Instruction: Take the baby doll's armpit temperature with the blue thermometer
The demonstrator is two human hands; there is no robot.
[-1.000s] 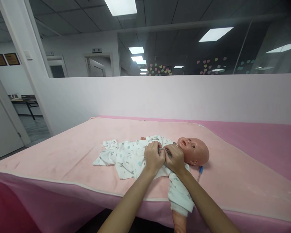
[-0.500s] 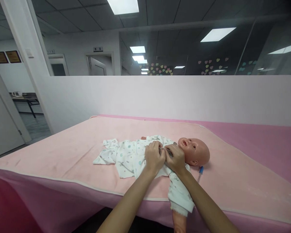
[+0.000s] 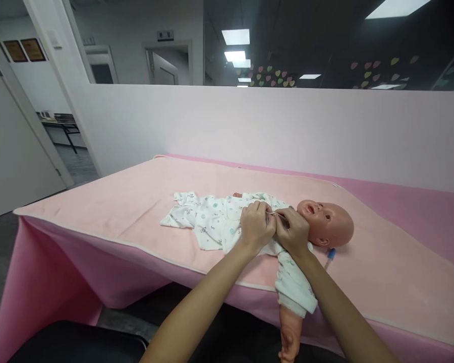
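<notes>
The head view looks forward and down over the nearby pink cloth [image 3: 382,267]; past the dark glass [image 3: 325,40], depth seems uncertain.

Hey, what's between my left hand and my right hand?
A thin white strand spans the small gap between the left hand and right hand, over the doll. The head view shows it, too small to tell what it is.

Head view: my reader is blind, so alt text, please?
A person's left hand and right hand pinch a thin white strand over a baby doll lying on its back, in printed white clothes, on a pink cover.
</notes>
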